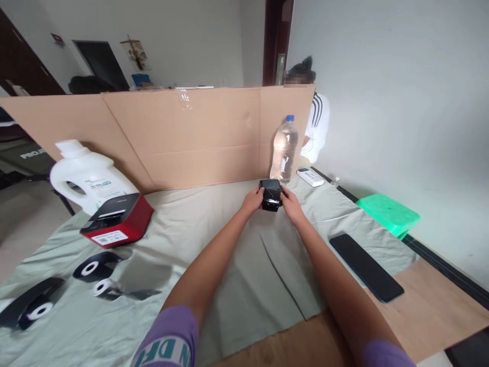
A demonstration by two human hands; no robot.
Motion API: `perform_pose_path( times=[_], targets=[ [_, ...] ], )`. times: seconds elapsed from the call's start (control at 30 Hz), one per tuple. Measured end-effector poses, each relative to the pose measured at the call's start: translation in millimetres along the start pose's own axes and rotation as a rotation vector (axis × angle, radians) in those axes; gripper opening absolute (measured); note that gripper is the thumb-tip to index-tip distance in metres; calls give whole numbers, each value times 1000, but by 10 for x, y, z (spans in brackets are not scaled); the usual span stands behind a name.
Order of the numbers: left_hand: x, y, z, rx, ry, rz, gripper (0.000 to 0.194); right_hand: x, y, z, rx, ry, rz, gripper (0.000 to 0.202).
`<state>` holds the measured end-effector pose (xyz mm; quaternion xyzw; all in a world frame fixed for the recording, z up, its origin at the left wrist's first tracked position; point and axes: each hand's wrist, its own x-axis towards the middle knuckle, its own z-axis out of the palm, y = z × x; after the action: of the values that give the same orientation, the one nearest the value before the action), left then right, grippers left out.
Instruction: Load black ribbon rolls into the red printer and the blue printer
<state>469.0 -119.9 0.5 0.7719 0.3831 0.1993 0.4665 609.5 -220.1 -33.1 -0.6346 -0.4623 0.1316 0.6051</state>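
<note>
We see both arms stretched out over the pale green cloth [214, 239] toward the far middle of the table; the left hand [252, 200] and the right hand [291, 204] close on a small black box [271, 194] from either side, fingers curled against its left and right faces, so the box is pinched between the two hands; whether it rests on the cloth or is lifted just off it we cannot tell. The box has a glossy, wrapped look, and it sits just in front of a clear water bottle [284, 149] with a blue cap, which stands upright against the cardboard screen [183, 137] at the far edge; a white remote [310, 177] lies just right of the bottle.

On the left, a red and black printer [116, 220] sits on the cloth, touching or nearly touching a white jug [86, 173] behind it; nearer us on that side lie three black ribbon rolls [91, 267] with white cores, partly unwound. On the right, a dark phone [365, 267] lies flat, half on the cloth and half on the bare wooden table [428, 311]; a green stool [387, 214] stands beyond the table's right edge. A person in a white top [317, 127] is partly hidden behind the screen's far right end.
</note>
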Motion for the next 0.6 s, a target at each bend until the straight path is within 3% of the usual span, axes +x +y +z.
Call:
perform_pose_path(
  times=[0.13,0.27,0.4,0.6],
  targets=[
    [216,81,412,-1,-65,-14,54,82,307,-333,13,44,39,55],
    [272,43,670,2,-83,-40,54,76,503,-483,0,41,71,56],
    [322,32,787,18,-70,-59,54,96,620,-510,-43,86,110,55],
    [292,117,818,55,-2,-61,50,121,721,-523,-98,201,158,60]
  ],
)
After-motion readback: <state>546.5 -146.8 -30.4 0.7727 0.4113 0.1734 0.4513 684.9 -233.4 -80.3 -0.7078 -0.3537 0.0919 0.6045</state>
